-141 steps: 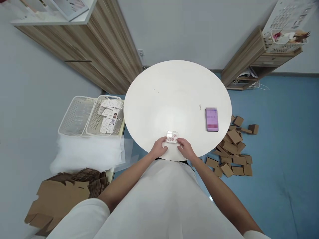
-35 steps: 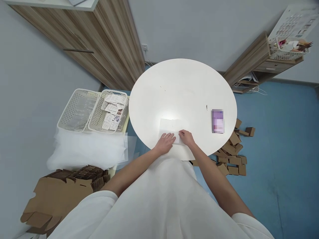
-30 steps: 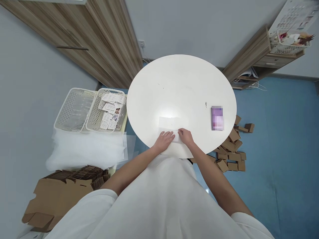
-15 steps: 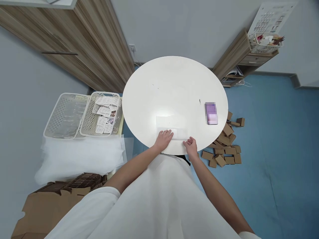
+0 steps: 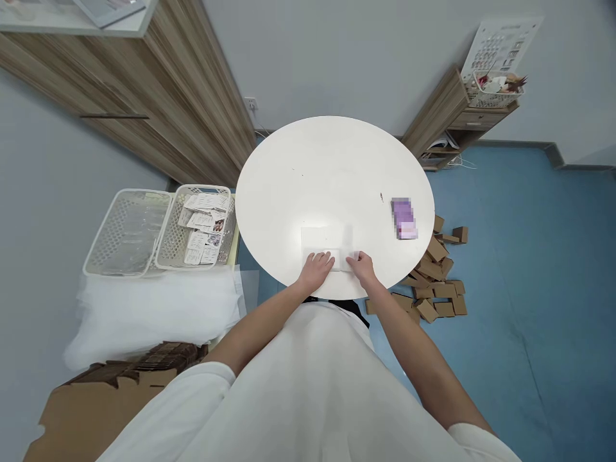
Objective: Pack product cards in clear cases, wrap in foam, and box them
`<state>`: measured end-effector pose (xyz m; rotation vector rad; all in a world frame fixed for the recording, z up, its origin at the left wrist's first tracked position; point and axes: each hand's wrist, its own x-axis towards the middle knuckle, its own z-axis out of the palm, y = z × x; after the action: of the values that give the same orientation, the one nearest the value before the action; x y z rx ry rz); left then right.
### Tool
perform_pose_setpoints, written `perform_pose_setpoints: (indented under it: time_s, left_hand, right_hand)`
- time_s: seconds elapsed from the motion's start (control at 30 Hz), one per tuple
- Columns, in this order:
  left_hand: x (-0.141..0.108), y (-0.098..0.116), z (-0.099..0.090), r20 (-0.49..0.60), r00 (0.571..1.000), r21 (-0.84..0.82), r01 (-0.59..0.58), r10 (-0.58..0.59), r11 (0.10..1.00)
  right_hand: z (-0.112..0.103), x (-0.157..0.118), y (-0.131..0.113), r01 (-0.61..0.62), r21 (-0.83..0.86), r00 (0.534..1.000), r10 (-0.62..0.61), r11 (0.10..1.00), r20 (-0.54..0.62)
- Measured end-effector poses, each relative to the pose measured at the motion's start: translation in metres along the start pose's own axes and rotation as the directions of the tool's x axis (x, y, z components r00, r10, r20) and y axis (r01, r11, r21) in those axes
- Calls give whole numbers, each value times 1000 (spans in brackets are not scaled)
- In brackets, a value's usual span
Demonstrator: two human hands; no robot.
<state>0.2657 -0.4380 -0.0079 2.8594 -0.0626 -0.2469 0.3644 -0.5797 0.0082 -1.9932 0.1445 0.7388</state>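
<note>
While the left hand (image 5: 316,269) just lies flat on the white sheet (image 5: 314,237), not clenched or anything, the right hand (image 5: 362,265) is pinching the sheet's right end.

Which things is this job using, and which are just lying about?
In the job:
white sheet, under the left hand and pinched by the right hand
white table, beneath it

Seemingly just lying about:
blurred purple item, on the table
brown boxes, on the floor
basket of cards, beside the table
</note>
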Motion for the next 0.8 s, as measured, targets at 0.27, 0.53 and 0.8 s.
perform_pose_setpoints:
  time_s: [0.27,0.53,0.8]
  left_hand:
    - [-5,-8,-3,-100,994,-298,12,-44,954]
    - [-19,-6,-6,-32,999,-197,-13,7,980]
    - [-19,-11,-9,73,994,-73,-77,82,994]
  right_hand:
    - [20,-12,-16,362,-279,885,-234,889,401]
    - [21,-14,-9,422,-326,857,-255,846,448]
    - [4,-8,7,459,-490,888,-404,741,221]
